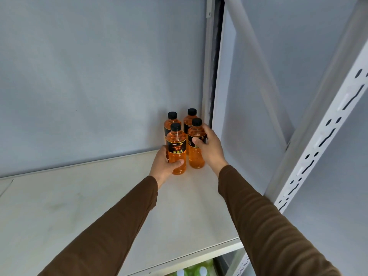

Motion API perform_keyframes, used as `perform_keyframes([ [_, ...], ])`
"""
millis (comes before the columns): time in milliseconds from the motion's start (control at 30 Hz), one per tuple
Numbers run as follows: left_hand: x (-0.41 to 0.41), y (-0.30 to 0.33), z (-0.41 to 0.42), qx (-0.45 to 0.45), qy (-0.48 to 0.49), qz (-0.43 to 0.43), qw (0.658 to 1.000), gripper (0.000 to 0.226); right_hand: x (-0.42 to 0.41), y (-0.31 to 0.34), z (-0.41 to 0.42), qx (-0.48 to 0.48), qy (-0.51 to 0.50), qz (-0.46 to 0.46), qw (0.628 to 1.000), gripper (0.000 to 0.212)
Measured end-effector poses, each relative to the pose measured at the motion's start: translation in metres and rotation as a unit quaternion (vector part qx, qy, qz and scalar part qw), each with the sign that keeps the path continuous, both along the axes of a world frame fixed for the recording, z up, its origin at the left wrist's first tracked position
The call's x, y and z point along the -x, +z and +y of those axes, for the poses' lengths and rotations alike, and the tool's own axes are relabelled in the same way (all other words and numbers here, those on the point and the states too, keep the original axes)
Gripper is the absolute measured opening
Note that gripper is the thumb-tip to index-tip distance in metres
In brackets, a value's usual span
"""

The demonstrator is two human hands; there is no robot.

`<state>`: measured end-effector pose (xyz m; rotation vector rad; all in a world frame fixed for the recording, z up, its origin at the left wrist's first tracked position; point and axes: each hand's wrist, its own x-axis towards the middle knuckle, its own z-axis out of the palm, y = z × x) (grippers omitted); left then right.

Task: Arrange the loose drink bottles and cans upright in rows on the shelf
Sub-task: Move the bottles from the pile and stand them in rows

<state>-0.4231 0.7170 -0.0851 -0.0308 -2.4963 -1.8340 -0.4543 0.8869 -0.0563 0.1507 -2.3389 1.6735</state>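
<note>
Pale, matt shelf board [83, 206], smooth with faint scuffs, backed by a flat grey wall panel [89, 76]. Four clear plastic bottles of orange drink stand upright at the board's far right corner, about 1 o'clock from the view's centre, in a two-by-two block.

Front-left orange bottle with black screw cap and black label [176, 151]: round-shouldered, ribbed lower body, label printed in gold characters. Left hand [166, 166] grips it low from the 8 o'clock side, thumb curled across the front of the base, fingers wrapped behind (not visible).

Front-right orange bottle with black cap [196, 148]: just beside the first; I cannot tell whether they touch. Right hand [210, 148] holds it at label height from the 3 o'clock side, thumb lying across the label, fingers curled round the back.

Back-left orange bottle [172, 122] and back-right orange bottle [191, 118]: only caps and shoulders show behind the front pair, close to the wall.

Both arms in brown ribbed-knit sleeves [268, 226], entering from 6 o'clock.

White perforated metal upright [326, 140], slotted and glossy, runs diagonally at 3 o'clock. A plain grey post [208, 56] stands behind the bottles at 12 o'clock. Below the board's front edge, at 6 o'clock, green bottles with white caps [197, 269] (blurred).
</note>
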Motion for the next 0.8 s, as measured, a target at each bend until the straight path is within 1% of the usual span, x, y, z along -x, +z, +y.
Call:
perform_keyframes([
  [300, 0.0051, 0.0000, 0.0054, 0.002, 0.009, -0.002, 1.000, 0.064, -0.0008, 0.0024, 0.0015, 0.003, -0.003, 0.003, 1.000, 0.056],
  [500, 0.0082, -0.0030, 0.0059, -0.002, 0.006, 0.004, 1.000, 0.056, -0.0013, 0.0028, 0.0012, -0.008, -0.010, 0.003, 1.000, 0.056],
  [667, 0.0105, -0.0044, 0.0044, 0.005, 0.005, 0.000, 1.000, 0.057, 0.0006, 0.0034, -0.0009, -0.021, -0.016, -0.010, 1.000, 0.058],
  [800, 0.0081, -0.0034, 0.0021, 0.018, 0.003, -0.004, 1.000, 0.062, 0.0002, 0.0061, -0.0020, -0.005, -0.005, -0.021, 1.000, 0.060],
])
